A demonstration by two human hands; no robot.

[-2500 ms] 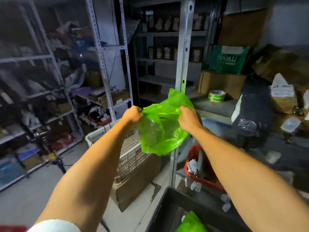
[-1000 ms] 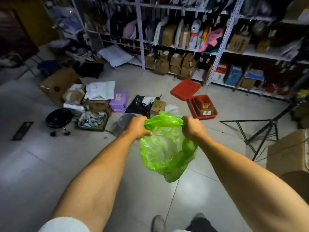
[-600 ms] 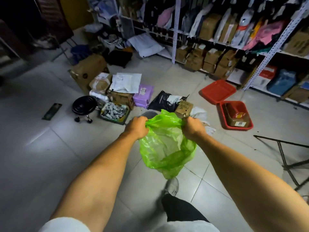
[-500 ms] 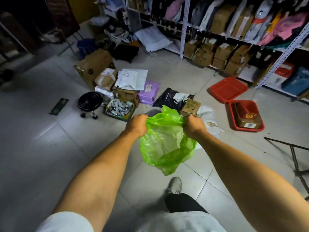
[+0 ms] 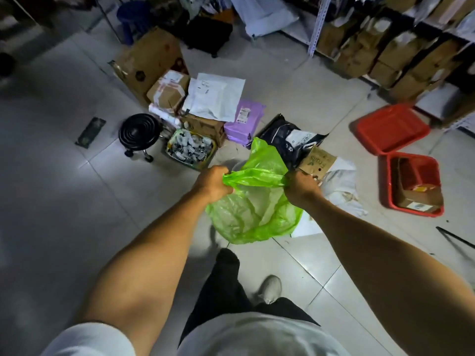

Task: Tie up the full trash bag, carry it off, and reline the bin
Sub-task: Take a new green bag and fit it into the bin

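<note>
Since half a second ago the floor clutter has drawn closer and slid lower in the view, and the far edge of the green bag (image 5: 254, 204) has flipped up into a peak above the stretched rim. The left hand (image 5: 213, 183) is closed in a fist on the bag's left rim, and the right hand (image 5: 300, 187) is closed on the right rim. The rim runs taut as a band between the two fists. The body of the bag hangs below and between the hands, in the air above the tiled floor (image 5: 77, 214), touching nothing else.

Beyond the hands, partly hidden behind the bag's peak, a pale round rim shows on the floor; what it belongs to cannot be told. Around it lie a black round stool (image 5: 140, 132) to the left, a tray of small packets (image 5: 190, 149) just beside the stool, a purple parcel (image 5: 244, 122), a black mailer (image 5: 285, 134) and a small cardboard box (image 5: 317, 160). Two red trays (image 5: 390, 128) sit toward the right edge of the floor, near the shelving (image 5: 372, 42) along the far wall. A dark trouser leg and a pale shoe (image 5: 270, 289) show below the bag.
</note>
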